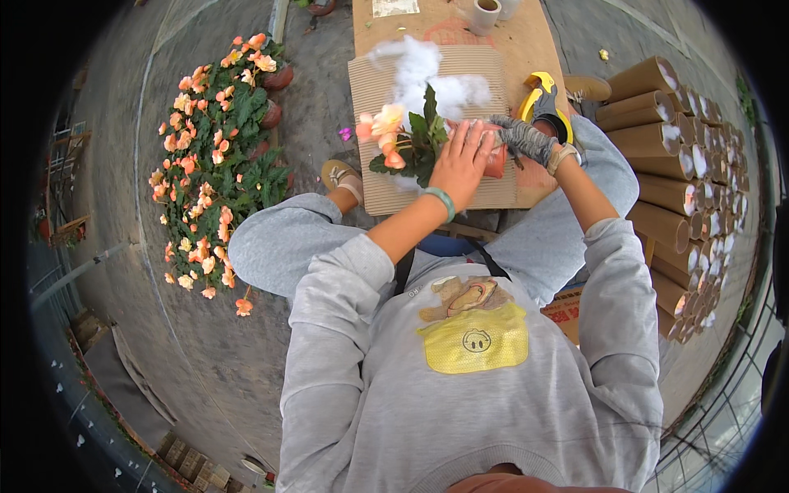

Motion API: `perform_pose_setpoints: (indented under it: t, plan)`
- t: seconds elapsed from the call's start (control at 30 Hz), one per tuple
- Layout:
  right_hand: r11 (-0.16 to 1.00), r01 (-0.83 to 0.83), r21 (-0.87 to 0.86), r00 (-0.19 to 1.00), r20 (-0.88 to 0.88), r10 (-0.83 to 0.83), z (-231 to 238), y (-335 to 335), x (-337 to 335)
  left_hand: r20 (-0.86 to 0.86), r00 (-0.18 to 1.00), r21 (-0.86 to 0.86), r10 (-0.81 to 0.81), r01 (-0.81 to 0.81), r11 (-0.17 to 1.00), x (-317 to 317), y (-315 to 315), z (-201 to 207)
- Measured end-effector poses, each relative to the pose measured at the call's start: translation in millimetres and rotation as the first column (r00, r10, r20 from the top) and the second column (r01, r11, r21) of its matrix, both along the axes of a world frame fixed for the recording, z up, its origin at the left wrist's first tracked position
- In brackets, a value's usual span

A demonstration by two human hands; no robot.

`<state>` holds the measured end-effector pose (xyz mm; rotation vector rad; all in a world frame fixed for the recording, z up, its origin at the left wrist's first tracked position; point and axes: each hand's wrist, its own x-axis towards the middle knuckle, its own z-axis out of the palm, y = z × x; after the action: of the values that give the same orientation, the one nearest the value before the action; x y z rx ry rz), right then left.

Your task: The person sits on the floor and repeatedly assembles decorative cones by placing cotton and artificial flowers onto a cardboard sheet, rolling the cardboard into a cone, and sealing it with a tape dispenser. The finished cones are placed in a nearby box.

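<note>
A potted plant with peach-orange blooms (386, 134) and dark green leaves (425, 135) lies on its side on a corrugated cardboard sheet (378, 185), blooms toward the left. My left hand (462, 158), bare and with a green bangle at the wrist, rests across the pot and lower stems with its fingers stretched out. My right hand (528, 140), in a grey glove, is curled at the base end of the reddish-brown pot (496, 163); its fingertips are partly hidden. White fluffy wadding (423, 74) lies on the cardboard just beyond the plant.
To the right of the cardboard stands a yellow and black tape dispenser (542, 103). A cup (485, 15) is at the board's far end. Many potted flowering plants (197, 172) line the floor at left. Brown cardboard tubes (657, 164), several with white wadding, are stacked at right.
</note>
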<state>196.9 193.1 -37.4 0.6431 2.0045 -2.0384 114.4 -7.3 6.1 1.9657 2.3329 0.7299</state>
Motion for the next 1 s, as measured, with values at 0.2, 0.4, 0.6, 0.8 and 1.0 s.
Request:
perform_pose_setpoints:
  t: [0.2, 0.4, 0.6, 0.8, 1.0]
  plan:
    - [0.749, 0.622, 0.23, 0.782, -0.129, -0.61, 9, -73, 76, 0.01, 0.996, -0.083, -0.087, 0.088, 0.993, -21, 27, -1]
    - [0.597, 0.169, 0.784, 0.919, 0.093, -0.382, -6, -118, 123, 0.034, 0.998, -0.02, -0.059, 0.06, 0.998, -12, 46, -5]
    - [0.656, 0.752, 0.065, 0.614, 0.293, -0.732, 10, -102, 101, 0.038, 0.997, -0.021, -0.061, 0.062, 0.998, -4, 47, -6]
    - [0.561, 0.779, -0.279, 0.618, 0.191, -0.763, 36, -67, 65, 0.167, 0.981, -0.186, -0.098, 0.129, 0.974, -13, 46, 11]
    - [0.76, 0.591, 0.269, 0.801, -0.082, -0.593, 40, -15, 62, 0.11, 0.979, -0.368, -0.173, 0.202, 0.908, -26, 45, 11]
